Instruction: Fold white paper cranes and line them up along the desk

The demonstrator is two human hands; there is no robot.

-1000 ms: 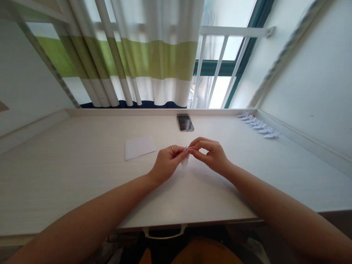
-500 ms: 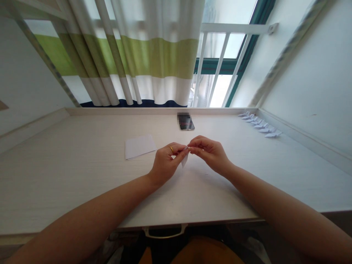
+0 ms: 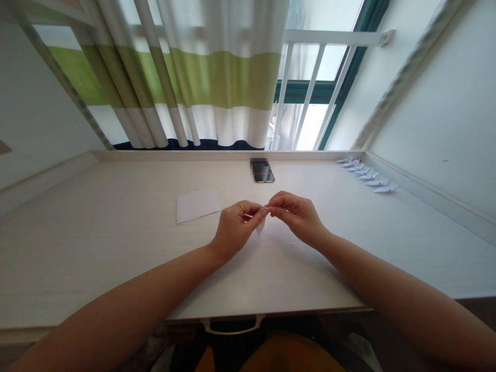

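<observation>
A small folded white paper [image 3: 261, 227] is held above the middle of the desk, most of it covered by fingers. My left hand [image 3: 235, 225], with a gold ring on one finger, pinches it between thumb and fingers, and one pointed flap hangs below. My right hand [image 3: 296, 214] is closed in a pinch at the paper's upper right end, its fingertips meeting those of the left. The exact fold under the fingertips is too small to make out. Left of my hands lies a stack of white paper sheets [image 3: 197, 205].
A dark phone [image 3: 264, 173] lies beyond my hands near the desk's back ledge. Several folded white paper cranes [image 3: 374, 178] stand in a row at the back right, along the wall. The white desk [image 3: 96, 248] has a drawer handle [image 3: 232, 330] at its front edge.
Both hands keep their pinch on the paper in nearly the same place. The right fingertips have shifted very slightly; nothing was let go.
</observation>
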